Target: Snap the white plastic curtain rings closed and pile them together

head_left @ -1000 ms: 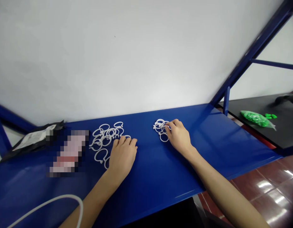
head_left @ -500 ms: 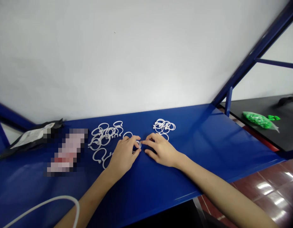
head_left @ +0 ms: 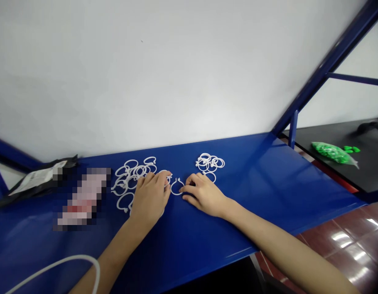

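A single white curtain ring [head_left: 177, 194], split at the top with small knobs at its ends, lies between my hands. My right hand [head_left: 205, 195] is curled, and its thumb and index finger pinch the right side of this ring. My left hand [head_left: 150, 197] bends over other white rings [head_left: 168, 178], gripping them at its fingertips; the palm partly hides them. Left of it spreads a loose pile of similar rings [head_left: 126, 168]. Beyond my right hand sits a smaller cluster of rings [head_left: 212, 164], with one ring just in front of it.
The blue table [head_left: 250, 175] meets a white wall [head_left: 176, 81]. At the left lie a black package [head_left: 38, 179] and a blurred pink packet [head_left: 87, 192]. A white cable [head_left: 69, 258] crosses the lower left. A bag of green pieces [head_left: 332, 153] rests on a black table at the right.
My left hand has drawn back left, away from my right fingers. One ring, earlier bunched with others at the left fingertips, now lies apart between the hands, at my right fingertips.
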A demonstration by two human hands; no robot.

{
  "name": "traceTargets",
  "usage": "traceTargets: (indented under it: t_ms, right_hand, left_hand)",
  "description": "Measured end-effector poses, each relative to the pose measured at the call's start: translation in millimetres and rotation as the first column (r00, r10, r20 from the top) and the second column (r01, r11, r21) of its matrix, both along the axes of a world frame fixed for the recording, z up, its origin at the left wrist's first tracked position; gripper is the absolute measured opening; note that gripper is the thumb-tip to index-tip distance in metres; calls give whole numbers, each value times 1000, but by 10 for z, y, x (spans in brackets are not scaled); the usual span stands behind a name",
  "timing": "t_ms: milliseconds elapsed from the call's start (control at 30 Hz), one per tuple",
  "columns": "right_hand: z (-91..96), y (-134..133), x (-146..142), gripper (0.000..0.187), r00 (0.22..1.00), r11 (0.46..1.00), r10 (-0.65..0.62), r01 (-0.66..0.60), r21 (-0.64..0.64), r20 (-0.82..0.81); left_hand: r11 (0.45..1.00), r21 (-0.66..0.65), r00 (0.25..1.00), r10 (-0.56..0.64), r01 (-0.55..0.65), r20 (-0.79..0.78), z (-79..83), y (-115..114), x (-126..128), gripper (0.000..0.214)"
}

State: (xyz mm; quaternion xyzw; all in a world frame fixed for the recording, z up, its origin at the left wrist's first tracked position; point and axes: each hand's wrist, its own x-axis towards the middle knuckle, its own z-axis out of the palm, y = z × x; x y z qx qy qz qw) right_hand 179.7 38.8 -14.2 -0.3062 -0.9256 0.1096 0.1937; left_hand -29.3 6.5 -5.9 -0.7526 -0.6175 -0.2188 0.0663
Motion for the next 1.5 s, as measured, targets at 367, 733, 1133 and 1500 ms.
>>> traceTargets:
  t_ms: [367, 733, 1133, 1500]
  right_hand:
    - [65, -19, 29, 19, 981, 998, -25, 34, 44, -191]
    - [41, -102, -11, 10, 836, 957, -195, 46, -287, -514]
    - [72, -105, -11, 15, 822, 938, -189, -10, -346, -537]
    - [67, -138, 74, 12, 833, 951, -117, -63, -303, -541]
  left_hand:
    - [998, -22, 977, -51, 57, 206, 27, -18, 82, 22]
    - [967, -147, 693, -40, 208, 719, 124, -19, 95, 19]
    - [957, -132, 654, -72, 258, 753, 87, -60, 152, 13]
    - [943, 181, 742, -332, 279, 582, -9, -158, 279, 14]
